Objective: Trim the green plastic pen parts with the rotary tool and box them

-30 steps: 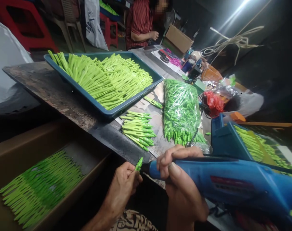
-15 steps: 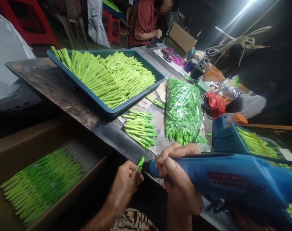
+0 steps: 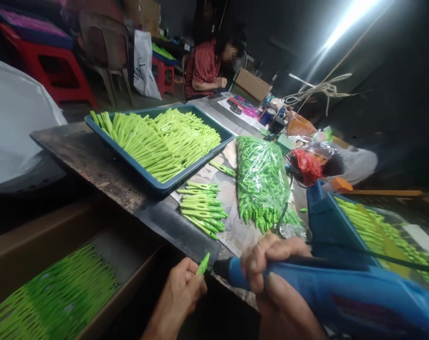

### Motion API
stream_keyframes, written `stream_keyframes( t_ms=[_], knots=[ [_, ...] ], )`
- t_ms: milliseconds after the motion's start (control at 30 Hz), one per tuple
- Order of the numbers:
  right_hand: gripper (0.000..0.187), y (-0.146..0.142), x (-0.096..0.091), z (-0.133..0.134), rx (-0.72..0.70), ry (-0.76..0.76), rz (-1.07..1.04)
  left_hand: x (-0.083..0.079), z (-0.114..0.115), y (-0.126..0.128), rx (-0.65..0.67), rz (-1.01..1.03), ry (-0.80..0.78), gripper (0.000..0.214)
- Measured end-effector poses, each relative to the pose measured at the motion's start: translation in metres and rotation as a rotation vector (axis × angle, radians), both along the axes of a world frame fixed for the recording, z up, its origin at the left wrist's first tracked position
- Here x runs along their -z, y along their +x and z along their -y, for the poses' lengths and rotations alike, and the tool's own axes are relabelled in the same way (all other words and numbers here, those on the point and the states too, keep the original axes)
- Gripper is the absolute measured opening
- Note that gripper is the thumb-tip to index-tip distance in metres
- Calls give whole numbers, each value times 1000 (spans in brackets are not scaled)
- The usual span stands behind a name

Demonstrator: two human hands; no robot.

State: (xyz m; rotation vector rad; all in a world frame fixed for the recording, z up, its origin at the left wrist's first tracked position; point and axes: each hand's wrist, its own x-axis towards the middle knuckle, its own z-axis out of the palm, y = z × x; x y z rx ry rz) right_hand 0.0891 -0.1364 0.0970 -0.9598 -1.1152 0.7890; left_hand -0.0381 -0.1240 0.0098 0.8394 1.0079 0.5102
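My left grip [image 3: 177, 290] pinches green piece [image 3: 203, 263]; right grip [image 3: 276, 278] clenches blue gun [image 3: 341, 288]. Nozzle [image 3: 219, 268] just beside piece, at 3 o'clock: slip could jab left grip.

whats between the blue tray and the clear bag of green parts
Head view: between the blue tray and the clear bag lies a loose pile of green plastic parts.

Ahead of you on the table [image 3: 90, 165], a tray [image 3: 196, 163] of plastic parts [image 3: 161, 146] has a loose pile [image 3: 202, 210] and a full bag [image 3: 260, 184] to its right, while a box [image 3: 129, 250] sits below the table on your left, another tray [image 3: 327, 226] on your right, and a person [image 3: 202, 71] behind everything.
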Motion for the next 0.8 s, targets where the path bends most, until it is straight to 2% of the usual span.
stream_keyframes(
  t_ms=[33, 167, 333, 467, 533, 667, 733, 800],
  knots=[
    [11, 4, -1, 3, -51, 22, -5, -2, 0, -2, 30, 9, 3, 37],
    [15, 16, 2, 13, 49, 8, -101, -9, -12, -6, 117, -12, 75, 37],
    [17, 20, 10, 16, 46, 32, -146, -16, -43, -2, 141, -215, 445, 31],
    [17, 21, 13, 16, 180, 41, -236, -22, -69, 4, 111, -399, 705, 24],
    [18, 25, 16, 16, 224, 39, -274, -26, -85, 8, 100, -444, 826, 20],
    [19, 39, 21, 13, 147, 55, -221, -29, -127, 22, 152, -558, 1087, 21],
    [20, 43, 21, 13, 153, 46, -205, -26, -149, 31, 184, -593, 1142, 24],
    [21, 43, 20, 13, 228, 17, -209, -21, -167, 40, 220, -616, 1171, 24]
  ],
)
